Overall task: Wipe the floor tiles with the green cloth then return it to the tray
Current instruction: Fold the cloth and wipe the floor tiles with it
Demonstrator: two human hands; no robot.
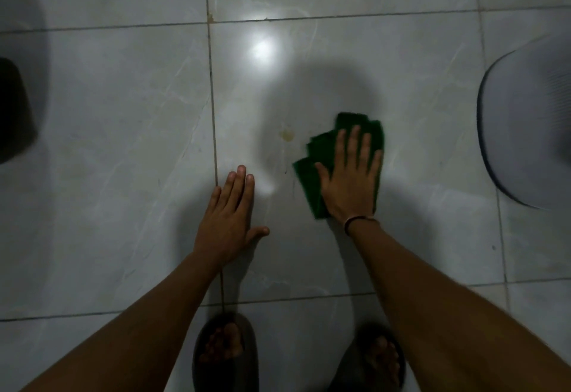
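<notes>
Pale grey floor tiles (123,107) with dark grout lines fill the view, glossy enough to throw back a bright spot of light, and a small yellowish stain (286,134) sits on the middle tile. Just right of that stain lies the green cloth (321,147), pinned flat to the floor under the right hand (350,175), whose fingers are spread wide across it. The left hand (230,218) holds nothing; it rests open, palm down on the bare tile, well apart from the cloth, apparently as a prop.

By the look of it, the cloth is light, soft and limp: it is folded into loose layers whose corners fan out past the fingertips, so it would likely bunch or unfold if pushed by one edge. A flat palm over the middle seems the sound way to drive it; for lifting, gathering the layers together in a pinch should do. Its colour is deep green, the edges slightly blurred.

No tray can be identified for certain; a pale ribbed round object (531,126) at the right edge could be something else.

Two dark sandals (225,357) show at the bottom.
</notes>
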